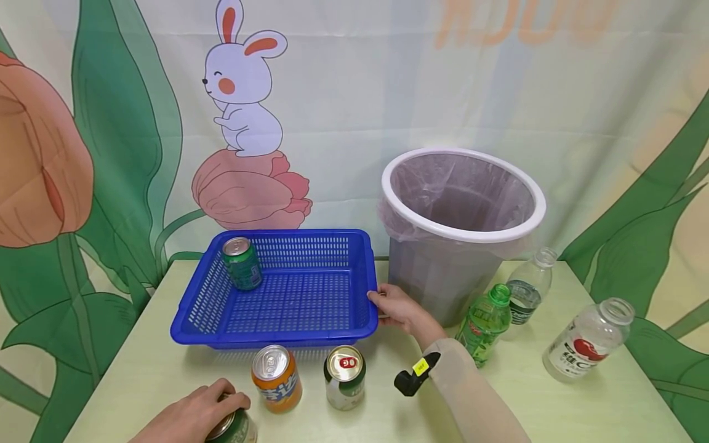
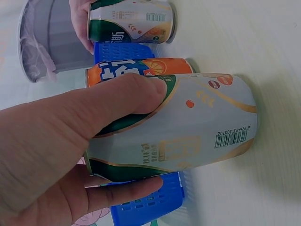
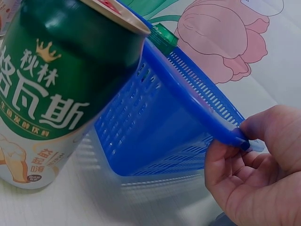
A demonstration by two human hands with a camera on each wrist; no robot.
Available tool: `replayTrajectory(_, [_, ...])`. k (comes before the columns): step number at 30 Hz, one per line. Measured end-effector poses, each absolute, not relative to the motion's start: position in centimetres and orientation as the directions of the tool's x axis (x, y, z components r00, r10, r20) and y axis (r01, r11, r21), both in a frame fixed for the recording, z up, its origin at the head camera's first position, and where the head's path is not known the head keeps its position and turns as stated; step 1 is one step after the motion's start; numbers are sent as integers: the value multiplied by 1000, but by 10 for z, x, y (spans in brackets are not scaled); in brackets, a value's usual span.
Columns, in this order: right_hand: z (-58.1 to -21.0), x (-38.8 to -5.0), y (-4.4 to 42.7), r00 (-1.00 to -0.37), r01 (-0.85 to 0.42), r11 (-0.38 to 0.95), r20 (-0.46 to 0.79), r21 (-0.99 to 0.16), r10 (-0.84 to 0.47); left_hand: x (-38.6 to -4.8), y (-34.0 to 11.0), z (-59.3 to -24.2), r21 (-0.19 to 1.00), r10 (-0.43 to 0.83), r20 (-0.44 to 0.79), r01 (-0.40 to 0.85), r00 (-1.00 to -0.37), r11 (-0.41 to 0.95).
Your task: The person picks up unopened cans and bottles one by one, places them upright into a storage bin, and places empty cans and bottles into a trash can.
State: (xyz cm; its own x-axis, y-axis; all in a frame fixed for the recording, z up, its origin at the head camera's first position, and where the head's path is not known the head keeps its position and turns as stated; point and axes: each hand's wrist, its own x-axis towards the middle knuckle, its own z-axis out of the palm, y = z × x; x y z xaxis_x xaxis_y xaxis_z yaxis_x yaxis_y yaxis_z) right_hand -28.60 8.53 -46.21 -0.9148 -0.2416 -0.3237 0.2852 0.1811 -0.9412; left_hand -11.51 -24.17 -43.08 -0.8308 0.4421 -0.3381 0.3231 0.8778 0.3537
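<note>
Nearest us, our left hand (image 1: 194,412) curls round a green-and-white can (image 1: 235,429), thumb on one side and fingers on the other; we cannot tell whether the can touches the table (image 1: 310,424). Just beyond it, an orange can (image 1: 276,381) stands upright, with a second green-and-white can (image 1: 345,381) upright to its right. Behind these, our right hand (image 1: 399,307) pinches the right rim of a blue basket (image 1: 271,337), thumb above and fingers bent beneath. Inside the basket, against its left wall towards the back, we see a green can (image 1: 242,264). To the right stand a clear bottle with a red-marked label (image 1: 587,341), a green bottle (image 1: 484,323) and, farther back, another clear bottle (image 1: 528,286). Beside them is a grey lined bin (image 1: 432,277); behind everything hangs a rabbit-and-flower backdrop (image 1: 332,123).
</note>
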Motion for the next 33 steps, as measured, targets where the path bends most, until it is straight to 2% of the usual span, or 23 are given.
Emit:
replayTrajectory(14, [-461, -287, 86, -911, 289, 185, -329, -939, -248, -118, -244, -428, 343, 450, -347, 336, -823, 877])
replayTrajectory(33, [-462, -287, 85, -916, 291, 173, -326, -941, -235, -121, -246, -406, 296, 452, -331, 363, -828, 883])
